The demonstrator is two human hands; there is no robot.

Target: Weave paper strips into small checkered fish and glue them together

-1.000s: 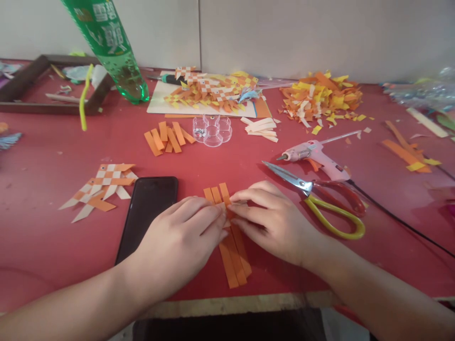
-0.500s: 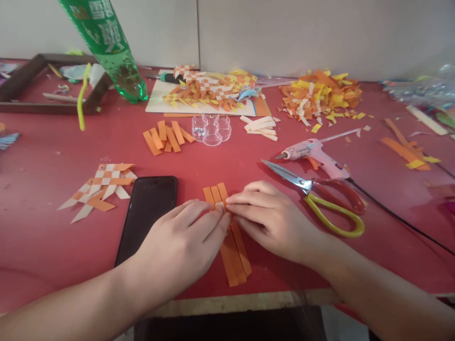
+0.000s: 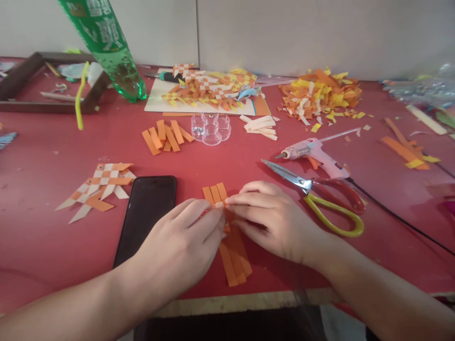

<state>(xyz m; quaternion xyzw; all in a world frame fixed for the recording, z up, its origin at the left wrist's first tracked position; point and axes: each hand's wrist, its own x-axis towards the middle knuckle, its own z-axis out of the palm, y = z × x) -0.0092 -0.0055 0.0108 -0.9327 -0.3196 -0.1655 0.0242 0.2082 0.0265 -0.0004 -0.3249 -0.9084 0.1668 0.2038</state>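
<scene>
Several orange paper strips (image 3: 234, 258) lie side by side near the table's front edge, with a bit of pale strip crossing them between my fingers. My left hand (image 3: 190, 234) pinches the strips from the left, its fingertips bent over the crossing. From the right, my right hand (image 3: 268, 218) presses its closed fingertips on the same place. The fingers hide most of the weave. Left of my left hand lies a black phone (image 3: 147, 203), and beyond it are woven orange-and-white paper fish (image 3: 106, 177). Scissors (image 3: 309, 187) with red and yellow handles rest beside my right hand.
A pink glue gun (image 3: 313, 150) with a black cord lies behind the scissors. Short orange strips (image 3: 165, 136), a clear compartment dish (image 3: 211, 130) and pale strips (image 3: 261, 125) sit mid-table. A green bottle (image 3: 113, 57), a dark frame (image 3: 21, 105) and paper scraps (image 3: 322, 97) stand at the back.
My left fingertips have drawn slightly left, showing a little more of the strips between the hands. My right hand has barely moved.
</scene>
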